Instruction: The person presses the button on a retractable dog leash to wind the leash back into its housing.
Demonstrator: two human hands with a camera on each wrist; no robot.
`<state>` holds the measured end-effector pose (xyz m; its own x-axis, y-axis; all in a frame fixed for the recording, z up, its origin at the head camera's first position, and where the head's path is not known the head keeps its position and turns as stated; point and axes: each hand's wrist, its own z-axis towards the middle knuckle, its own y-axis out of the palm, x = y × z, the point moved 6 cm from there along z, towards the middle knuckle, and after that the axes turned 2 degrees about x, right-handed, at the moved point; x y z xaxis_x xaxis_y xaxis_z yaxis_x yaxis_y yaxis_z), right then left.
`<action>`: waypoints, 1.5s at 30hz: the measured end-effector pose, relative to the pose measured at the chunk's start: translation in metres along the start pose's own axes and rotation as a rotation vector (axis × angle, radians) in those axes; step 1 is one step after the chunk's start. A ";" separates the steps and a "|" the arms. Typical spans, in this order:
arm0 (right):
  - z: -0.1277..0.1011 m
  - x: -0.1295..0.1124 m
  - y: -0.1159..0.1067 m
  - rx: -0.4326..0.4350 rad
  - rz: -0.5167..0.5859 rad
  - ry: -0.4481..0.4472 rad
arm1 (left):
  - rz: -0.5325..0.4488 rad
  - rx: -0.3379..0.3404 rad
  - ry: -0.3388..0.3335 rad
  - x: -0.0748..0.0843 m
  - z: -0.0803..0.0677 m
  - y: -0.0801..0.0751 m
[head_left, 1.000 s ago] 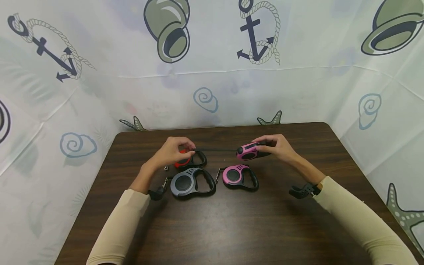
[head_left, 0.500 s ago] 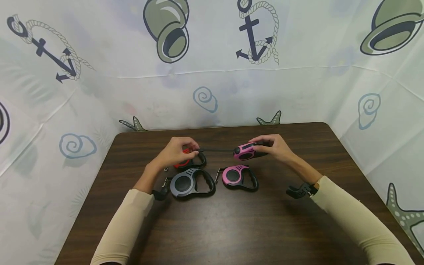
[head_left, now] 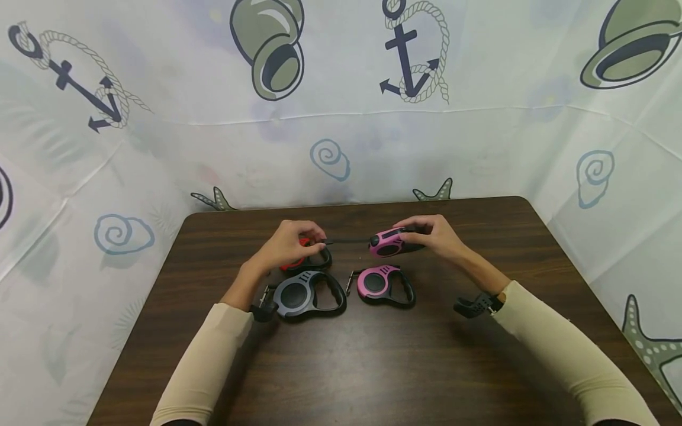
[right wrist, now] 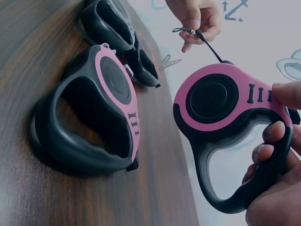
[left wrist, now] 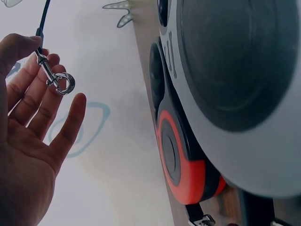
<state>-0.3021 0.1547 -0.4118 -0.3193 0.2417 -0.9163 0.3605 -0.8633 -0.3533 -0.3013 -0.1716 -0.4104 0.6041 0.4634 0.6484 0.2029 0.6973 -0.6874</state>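
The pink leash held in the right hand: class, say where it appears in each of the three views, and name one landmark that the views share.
Head: the held pink leash is at centre, above the table, in the right hand.
Left wrist: not in view; only its cord and metal clip show, upper left.
Right wrist: right of centre, lifted.
Shared landmark: the metal clip pinched by the left hand.

The right hand (head_left: 434,236) has carried the pink leash (head_left: 391,242) closer to the left hand (head_left: 290,244).
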 end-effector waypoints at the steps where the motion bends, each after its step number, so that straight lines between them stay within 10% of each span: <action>1: 0.001 0.000 0.001 0.000 0.002 -0.006 | -0.006 0.001 0.004 0.001 0.001 0.000; 45: 0.022 0.000 0.038 -0.007 0.118 0.040 | -0.052 -0.006 -0.010 0.011 0.018 0.031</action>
<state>-0.3077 0.1126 -0.4207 -0.2387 0.1565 -0.9584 0.3993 -0.8838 -0.2438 -0.3027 -0.1353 -0.4184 0.5851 0.4320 0.6863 0.2386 0.7172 -0.6548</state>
